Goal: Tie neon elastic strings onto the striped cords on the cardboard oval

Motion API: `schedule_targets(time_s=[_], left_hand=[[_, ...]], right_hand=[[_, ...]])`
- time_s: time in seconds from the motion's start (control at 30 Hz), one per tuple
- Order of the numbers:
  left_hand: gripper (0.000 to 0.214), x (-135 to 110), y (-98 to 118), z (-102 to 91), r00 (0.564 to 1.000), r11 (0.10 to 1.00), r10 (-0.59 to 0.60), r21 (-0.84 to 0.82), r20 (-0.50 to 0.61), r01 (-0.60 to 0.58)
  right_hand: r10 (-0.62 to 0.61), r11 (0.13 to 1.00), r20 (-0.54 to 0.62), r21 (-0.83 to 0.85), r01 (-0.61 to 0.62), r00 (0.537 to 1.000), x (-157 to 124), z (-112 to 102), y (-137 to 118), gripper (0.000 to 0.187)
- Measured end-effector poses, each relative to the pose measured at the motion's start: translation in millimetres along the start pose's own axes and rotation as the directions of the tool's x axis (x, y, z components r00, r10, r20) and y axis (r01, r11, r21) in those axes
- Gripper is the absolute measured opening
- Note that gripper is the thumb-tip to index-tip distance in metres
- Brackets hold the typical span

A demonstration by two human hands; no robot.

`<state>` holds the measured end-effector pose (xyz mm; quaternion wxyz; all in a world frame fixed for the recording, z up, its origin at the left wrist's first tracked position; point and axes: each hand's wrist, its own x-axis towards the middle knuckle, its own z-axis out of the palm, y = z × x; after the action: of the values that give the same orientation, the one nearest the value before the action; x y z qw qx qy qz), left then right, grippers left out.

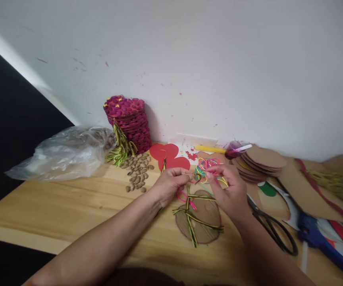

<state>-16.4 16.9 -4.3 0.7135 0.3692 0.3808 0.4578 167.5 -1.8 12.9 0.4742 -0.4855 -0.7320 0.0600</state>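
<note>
I see passage for a hand along the near left of the wooden table (70,214), beside the left forearm (108,234). Farther back, a plastic bag (67,155), seeds (137,169) and a purple box (131,127) block it; rightward, cardboard discs (263,157), scissors (259,213) and a blue tool (332,251).

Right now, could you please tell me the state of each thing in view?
Rounded brown cardboard piece: flat, crossed by black-and-yellow yarn
Thin multicoloured cords: tangled
Clear plastic bag: crumpled
Small brown pebble-like pieces: loose
Magenta cylindrical container: upright
Black-handled scissors: lying down, open or shut unclear
Brown cardboard cutouts: stacked
Red paper cutouts: overlapping
</note>
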Motion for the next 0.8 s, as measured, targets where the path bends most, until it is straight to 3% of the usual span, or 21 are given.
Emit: schedule_targets(time_s=[0.13,0.27,0.4,0.63,0.8], left_hand=[[0.019,-1.4,0.6,0.0,1.0,0.998,0.021,0.064,-0.012,-0.02],[0.021,-3.6,1.7,2.2,0.999,0.994,0.036,0.108,-0.017,-0.034],[0.02,-4.5,0.5,2.6,1.0,0.99,0.019,0.143,-0.009,-0.018],[0.021,-5.4,-0.8,3.8,0.994,0.994,-0.1,0.056,0.041,0.098],[0.024,-8.1,-0.5,7.1,0.999,0.992,0.028,0.127,-0.027,-0.024]], right_hand=[[-0.191,0.981,0.027,-0.016,0.191,0.981,2.0,-0.8,-8.7,0.019],[-0.277,0.959,0.026,-0.06,0.278,0.961,1.0,1.6,-10.4,0.021],[-0.249,0.966,0.057,-0.053,0.252,0.967,-0.7,3.5,-11.4,0.018],[-0.18,0.983,0.112,0.049,0.175,0.977,-1.4,3.7,-13.9,0.009],[-0.143,0.989,0.125,0.064,0.136,0.982,-4.6,6.2,-17.3,0.01]])
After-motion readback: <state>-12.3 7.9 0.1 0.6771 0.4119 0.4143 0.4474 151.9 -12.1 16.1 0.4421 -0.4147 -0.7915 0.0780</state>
